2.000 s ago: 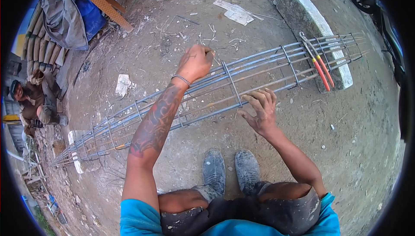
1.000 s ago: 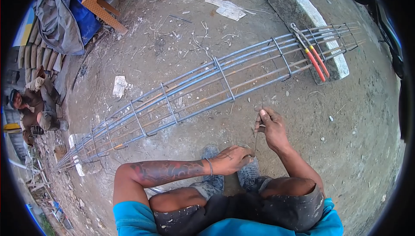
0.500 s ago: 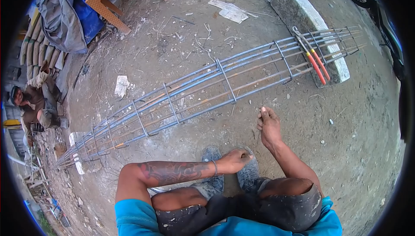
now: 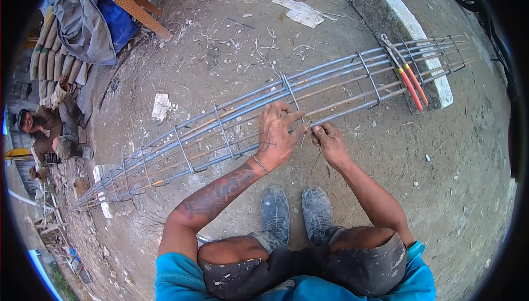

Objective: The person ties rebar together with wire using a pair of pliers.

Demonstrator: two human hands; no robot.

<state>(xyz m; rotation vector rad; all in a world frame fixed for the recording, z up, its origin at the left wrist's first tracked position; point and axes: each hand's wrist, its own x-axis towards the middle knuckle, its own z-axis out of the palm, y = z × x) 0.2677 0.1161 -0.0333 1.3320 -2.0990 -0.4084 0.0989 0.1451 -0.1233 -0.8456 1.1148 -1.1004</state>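
A long rebar cage (image 4: 231,150) of bluish and rusty bars with square stirrups lies diagonally before me. My left hand (image 4: 275,138) reaches over its near bars beside a middle stirrup (image 4: 290,93), fingers stretched and apart, fingertips at the stirrup's lower corner. Just right of that corner, my right hand (image 4: 332,144) is closed in a pinch on a thin tie wire (image 4: 316,161), whose end hangs below the fingers. Red-handled cutters (image 4: 410,83) rest across the cage's right end, their jaws on the far bars.
A concrete block (image 4: 441,89) supports the cage's right end; a smaller white block (image 4: 103,196) lies under the left. A plastic chair (image 4: 140,12), a grey tarp (image 4: 82,23) and a seated person (image 4: 52,127) are at left. Wire scraps (image 4: 264,50) litter the ground.
My left hand has moved up from above my shoes to the cage's middle stirrup. My right hand has shifted slightly left, up against the near bar, with the wire.
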